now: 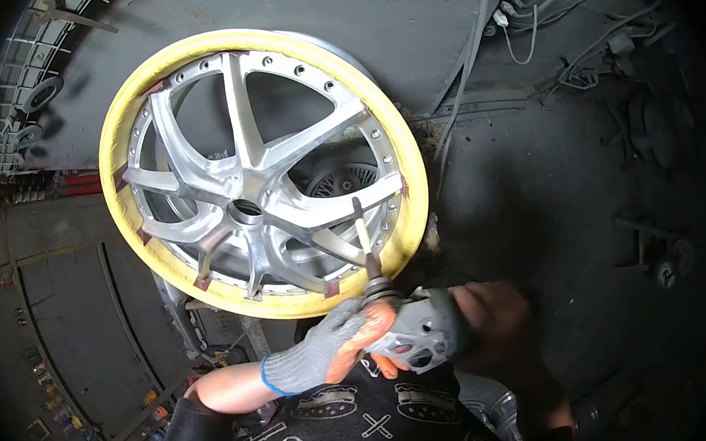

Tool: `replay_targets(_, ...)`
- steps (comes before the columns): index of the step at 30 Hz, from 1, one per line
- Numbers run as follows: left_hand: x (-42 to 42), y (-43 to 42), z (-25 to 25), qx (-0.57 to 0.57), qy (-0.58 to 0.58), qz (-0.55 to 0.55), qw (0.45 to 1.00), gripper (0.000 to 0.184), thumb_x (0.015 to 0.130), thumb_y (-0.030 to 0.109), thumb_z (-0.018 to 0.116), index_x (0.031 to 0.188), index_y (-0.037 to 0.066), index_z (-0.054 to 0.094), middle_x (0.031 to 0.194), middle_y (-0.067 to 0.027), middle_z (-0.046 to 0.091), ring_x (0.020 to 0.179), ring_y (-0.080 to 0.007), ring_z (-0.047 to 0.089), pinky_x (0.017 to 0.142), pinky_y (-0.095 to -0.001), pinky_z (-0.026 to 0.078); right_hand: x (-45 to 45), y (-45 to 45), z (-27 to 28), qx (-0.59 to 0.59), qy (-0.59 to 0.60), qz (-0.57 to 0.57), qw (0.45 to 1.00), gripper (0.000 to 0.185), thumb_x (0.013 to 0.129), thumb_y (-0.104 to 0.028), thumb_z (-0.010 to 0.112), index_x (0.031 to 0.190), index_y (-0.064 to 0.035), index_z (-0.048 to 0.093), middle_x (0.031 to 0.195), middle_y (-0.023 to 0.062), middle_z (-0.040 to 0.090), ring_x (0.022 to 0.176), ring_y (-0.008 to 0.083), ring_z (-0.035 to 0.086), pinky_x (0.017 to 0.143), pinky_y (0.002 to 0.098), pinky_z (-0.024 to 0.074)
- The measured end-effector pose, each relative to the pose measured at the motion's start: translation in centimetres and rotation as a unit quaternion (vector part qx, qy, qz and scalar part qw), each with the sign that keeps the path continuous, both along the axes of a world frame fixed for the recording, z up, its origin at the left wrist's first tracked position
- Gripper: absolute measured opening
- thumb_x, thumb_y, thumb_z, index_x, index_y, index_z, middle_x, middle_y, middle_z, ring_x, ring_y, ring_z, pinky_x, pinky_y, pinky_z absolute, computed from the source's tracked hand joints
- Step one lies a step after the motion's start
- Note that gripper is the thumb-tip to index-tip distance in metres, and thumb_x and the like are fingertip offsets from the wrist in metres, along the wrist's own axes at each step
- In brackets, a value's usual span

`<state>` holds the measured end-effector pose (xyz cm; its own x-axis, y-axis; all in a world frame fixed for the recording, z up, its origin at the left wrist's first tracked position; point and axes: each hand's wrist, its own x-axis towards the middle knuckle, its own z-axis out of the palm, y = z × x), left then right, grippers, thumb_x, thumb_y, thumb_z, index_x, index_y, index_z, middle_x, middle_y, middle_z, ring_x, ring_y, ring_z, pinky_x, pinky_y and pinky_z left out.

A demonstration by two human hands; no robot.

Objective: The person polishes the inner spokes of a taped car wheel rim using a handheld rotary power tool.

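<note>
A silver multi-spoke alloy wheel rim [249, 175] faces me, its outer lip wrapped in yellow tape [117, 144]. Small reddish-brown patches show at the spoke ends. My left hand [331, 343], in a grey glove with orange palm, closes around the front of a handheld power tool [415, 329]. My right hand [495, 315], blurred and in shadow, wraps the tool's dark rear end. From the tool's nose a slim pale rod with a dark tip [357, 206] reaches over the right-hand spoke. I cannot tell whether the tip touches the metal.
Another spoked wheel [344, 180] shows through the rim's openings, behind it. A metal stand [183, 323] is below the rim. Cables [510, 17] hang at the upper right. A white wire rack [26, 54] with small wheels curves along the left. Dark wheeled equipment [657, 253] stands at the right.
</note>
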<state>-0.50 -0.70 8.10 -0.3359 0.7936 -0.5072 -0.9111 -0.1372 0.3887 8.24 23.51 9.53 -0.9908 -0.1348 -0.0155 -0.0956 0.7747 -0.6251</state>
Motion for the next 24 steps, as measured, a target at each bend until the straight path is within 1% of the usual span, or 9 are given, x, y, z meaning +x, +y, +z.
replay_targets(1, 0.0, -0.8, 0.3, -0.009, 0.000, 0.012, 1.000, 0.043, 0.102, 0.036, 0.060, 0.110, -0.006, 0.059, 0.096, -0.0234, 0.070, 0.080, -0.0316, 0.074, 0.067, -0.0388, 0.061, -0.3, -0.5, 0.0, 0.000, 0.000, 0.001, 1.000, 0.067, 0.063, -0.023, 0.081, 0.124, -0.0035, 0.060, 0.105, 0.0156, 0.064, 0.098, 0.0342, 0.065, 0.087, 0.0467, 0.0532)
replay_targets(2, 0.1, -2.4, -1.0, -0.007, 0.042, -0.059, 0.997, 0.072, 0.099, 0.056, 0.054, 0.137, -0.003, 0.046, 0.107, -0.0261, 0.066, 0.083, -0.0362, 0.073, 0.078, -0.0453, 0.062, -0.7, -0.9, 0.0, 0.000, -0.011, 0.021, 1.000, 0.068, 0.063, -0.023, 0.080, 0.124, -0.0033, 0.060, 0.105, 0.0153, 0.064, 0.097, 0.0335, 0.065, 0.088, 0.0463, 0.0531)
replay_targets(7, 0.3, -2.9, 0.6, -0.125, 0.060, 0.011, 0.990, 0.088, 0.091, 0.063, 0.062, 0.144, -0.003, 0.041, 0.110, -0.0246, 0.067, 0.084, -0.0348, 0.073, 0.077, -0.0435, 0.063, -2.0, -2.0, 0.2, -0.020, -0.021, 0.062, 0.998, 0.068, 0.060, -0.023, 0.079, 0.123, -0.0030, 0.060, 0.103, 0.0144, 0.063, 0.095, 0.0319, 0.066, 0.087, 0.0461, 0.0535)
replay_targets(9, -0.8, -2.5, 0.6, -0.051, 0.034, -0.052, 0.997, 0.085, 0.092, 0.061, 0.062, 0.141, -0.006, 0.044, 0.106, -0.0236, 0.068, 0.082, -0.0339, 0.073, 0.076, -0.0413, 0.063, -1.4, -2.0, -0.5, -0.014, 0.009, 0.015, 1.000, 0.067, 0.059, -0.024, 0.080, 0.121, -0.0030, 0.061, 0.104, 0.0144, 0.063, 0.095, 0.0321, 0.066, 0.085, 0.0462, 0.0541)
replay_targets(10, -0.8, -1.5, 0.6, -0.014, 0.016, -0.002, 1.000, 0.044, 0.102, 0.036, 0.060, 0.111, -0.007, 0.060, 0.092, -0.0241, 0.070, 0.078, -0.0302, 0.073, 0.063, -0.0357, 0.060, -1.2, -1.6, -0.5, -0.014, 0.009, 0.015, 1.000, 0.067, 0.059, -0.024, 0.080, 0.121, -0.0030, 0.061, 0.104, 0.0144, 0.063, 0.095, 0.0321, 0.066, 0.085, 0.0462, 0.0541)
replay_targets(15, -1.2, 1.7, -1.6, -0.012, 0.005, -0.020, 1.000, 0.041, 0.102, 0.031, 0.063, 0.119, -0.006, 0.057, 0.099, -0.0186, 0.067, 0.074, -0.0252, 0.072, 0.061, -0.0332, 0.059, 0.0, 0.8, 0.2, 0.037, 0.024, -0.071, 0.997, 0.064, 0.060, -0.025, 0.081, 0.117, -0.0030, 0.062, 0.104, 0.0156, 0.065, 0.093, 0.0346, 0.067, 0.083, 0.0469, 0.0540)
replay_targets(19, -1.4, 3.0, -2.6, 0.020, 0.063, -0.077, 0.995, 0.040, 0.109, 0.031, 0.042, 0.116, -0.005, 0.057, 0.094, -0.0201, 0.070, 0.084, -0.0268, 0.073, 0.070, -0.0341, 0.060, 0.5, 1.8, -0.5, 0.025, 0.032, -0.082, 0.996, 0.064, 0.062, -0.025, 0.082, 0.118, -0.0028, 0.062, 0.107, 0.0165, 0.066, 0.094, 0.0355, 0.067, 0.084, 0.0477, 0.0536)
replay_targets(22, -1.3, 3.8, -2.6, -0.059, 0.173, -0.057, 0.981, 0.037, 0.109, 0.029, 0.042, 0.112, -0.004, 0.056, 0.092, -0.0201, 0.070, 0.084, -0.0278, 0.073, 0.071, -0.0340, 0.060, 0.5, 1.9, -0.6, 0.029, 0.024, -0.088, 0.995, 0.064, 0.063, -0.026, 0.082, 0.119, -0.0026, 0.062, 0.108, 0.0166, 0.066, 0.096, 0.0356, 0.067, 0.084, 0.0479, 0.0534)
replay_targets(24, -1.4, 3.8, -1.9, -0.114, 0.152, -0.078, 0.979, 0.035, 0.109, 0.029, 0.043, 0.110, -0.004, 0.055, 0.092, -0.0221, 0.069, 0.081, -0.0300, 0.073, 0.071, -0.0346, 0.060, 0.4, 1.7, -0.5, 0.038, 0.030, -0.093, 0.994, 0.063, 0.064, -0.026, 0.082, 0.119, -0.0023, 0.062, 0.108, 0.0160, 0.065, 0.096, 0.0356, 0.067, 0.084, 0.0480, 0.0532)
